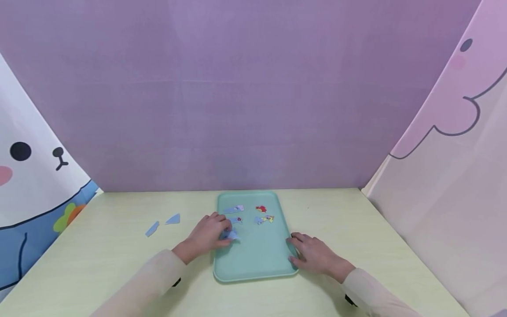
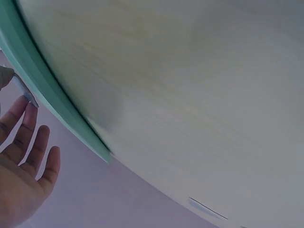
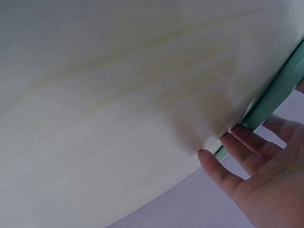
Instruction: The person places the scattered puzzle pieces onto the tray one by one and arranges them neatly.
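Note:
A pale green tray (image 1: pixel 257 268) lies lengthwise on the table. My left hand (image 1: pixel 206 235) is over its left edge, pinching a thin blue flat piece (image 1: pixel 232 235) between thumb and fingertips; the same piece (image 2: pixel 24 89) shows edge-on in the left wrist view. Just beyond it on the tray are another blue piece (image 1: pixel 236 220), partly covered by the hand, and a long blue one (image 1: pixel 233 209). A red piece (image 1: pixel 261 208) and a blue-and-yellow piece (image 1: pixel 264 219) lie further right. My right hand (image 1: pixel 314 254) touches the tray's right rim (image 3: pixel 273 104) with loosely extended fingers.
Two blue pieces, one slanted (image 1: pixel 152 229) and one wider (image 1: pixel 173 219), lie on the pale wooden table (image 1: pixel 119 255) left of the tray. A purple backdrop (image 1: pixel 253 97) rises behind the table, with printed cloths (image 1: pixel 447 176) at both sides.

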`<state>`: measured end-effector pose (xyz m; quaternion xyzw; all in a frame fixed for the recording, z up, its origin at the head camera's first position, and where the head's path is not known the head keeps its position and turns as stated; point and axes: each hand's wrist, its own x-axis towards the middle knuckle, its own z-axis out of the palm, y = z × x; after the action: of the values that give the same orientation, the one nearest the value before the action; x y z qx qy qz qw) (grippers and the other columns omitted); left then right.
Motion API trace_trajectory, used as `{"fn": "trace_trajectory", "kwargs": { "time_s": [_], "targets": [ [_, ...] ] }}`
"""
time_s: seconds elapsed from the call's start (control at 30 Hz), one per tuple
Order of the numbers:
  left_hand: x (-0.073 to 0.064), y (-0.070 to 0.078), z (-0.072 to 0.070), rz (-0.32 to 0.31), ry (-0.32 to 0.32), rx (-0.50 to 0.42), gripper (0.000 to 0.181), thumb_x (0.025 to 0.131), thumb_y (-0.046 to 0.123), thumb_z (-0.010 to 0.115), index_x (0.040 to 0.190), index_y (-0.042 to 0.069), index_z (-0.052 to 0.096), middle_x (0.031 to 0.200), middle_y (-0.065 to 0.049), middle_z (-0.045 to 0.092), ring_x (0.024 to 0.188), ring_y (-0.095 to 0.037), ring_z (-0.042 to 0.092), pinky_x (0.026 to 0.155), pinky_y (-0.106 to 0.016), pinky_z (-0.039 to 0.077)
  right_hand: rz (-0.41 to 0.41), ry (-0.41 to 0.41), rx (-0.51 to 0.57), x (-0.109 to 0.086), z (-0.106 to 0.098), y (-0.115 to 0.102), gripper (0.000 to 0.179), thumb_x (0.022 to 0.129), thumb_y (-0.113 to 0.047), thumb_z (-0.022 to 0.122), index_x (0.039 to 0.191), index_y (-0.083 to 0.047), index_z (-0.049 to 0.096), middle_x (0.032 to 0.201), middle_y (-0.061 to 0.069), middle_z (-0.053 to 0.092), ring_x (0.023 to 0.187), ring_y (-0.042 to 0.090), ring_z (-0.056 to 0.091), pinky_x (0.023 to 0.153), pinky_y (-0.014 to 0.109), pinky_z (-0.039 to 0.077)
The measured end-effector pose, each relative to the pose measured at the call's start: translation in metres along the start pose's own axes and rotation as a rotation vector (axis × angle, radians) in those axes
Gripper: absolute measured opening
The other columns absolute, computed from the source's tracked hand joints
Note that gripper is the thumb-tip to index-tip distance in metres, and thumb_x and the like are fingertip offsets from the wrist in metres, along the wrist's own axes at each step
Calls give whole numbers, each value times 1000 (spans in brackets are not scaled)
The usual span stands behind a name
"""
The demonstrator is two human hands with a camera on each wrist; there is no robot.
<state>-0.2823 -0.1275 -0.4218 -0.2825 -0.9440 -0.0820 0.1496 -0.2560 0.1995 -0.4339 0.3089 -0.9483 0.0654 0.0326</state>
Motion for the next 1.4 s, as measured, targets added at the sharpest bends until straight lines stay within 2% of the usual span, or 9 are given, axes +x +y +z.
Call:
{"fn": "trace_trajectory", "kwargs": {
  "time_s": [0.27,0.47,0.67,0.8,1.03,1.4],
  "targets": [
    [17,16,5,25,16,6,24,72,39,72,81,19,63,81,6,57,80,-14,48,66,-31,38,0,-2,9,0,-1,0,50,86,-36,58,125,-7,52,129,15,50,116,31,51,87,46,46],
    [31,27,8,37,-8,14,23,73,39,71,82,20,63,83,6,58,83,-15,49,73,-36,42,-2,-2,11,0,-1,0,50,86,-36,58,126,-6,52,129,16,50,116,31,50,86,47,46],
    [46,35,13,44,-23,61,24,74,42,70,83,20,65,81,6,58,80,-13,48,70,-34,41,-4,-1,6,0,0,1,50,86,-37,58,126,-7,52,129,15,50,116,31,50,87,46,46],
    [54,41,15,40,-37,81,24,74,41,70,83,20,64,79,7,57,77,-13,47,71,-33,43,-12,7,-1,0,0,1,50,86,-36,58,126,-7,52,129,16,50,116,31,51,86,46,46],
    [66,52,16,22,-85,80,23,76,40,69,85,20,64,81,6,58,81,-15,50,80,-39,45,-21,16,-8,-1,0,2,49,86,-36,58,125,-7,52,128,16,51,115,31,51,84,46,47],
    [79,61,27,-31,-156,85,22,75,39,70,83,19,64,80,7,56,78,-15,46,74,-36,42,-14,4,-1,-1,-1,2,50,86,-37,58,125,-8,52,128,15,51,114,30,52,84,45,47]
  ]
}}
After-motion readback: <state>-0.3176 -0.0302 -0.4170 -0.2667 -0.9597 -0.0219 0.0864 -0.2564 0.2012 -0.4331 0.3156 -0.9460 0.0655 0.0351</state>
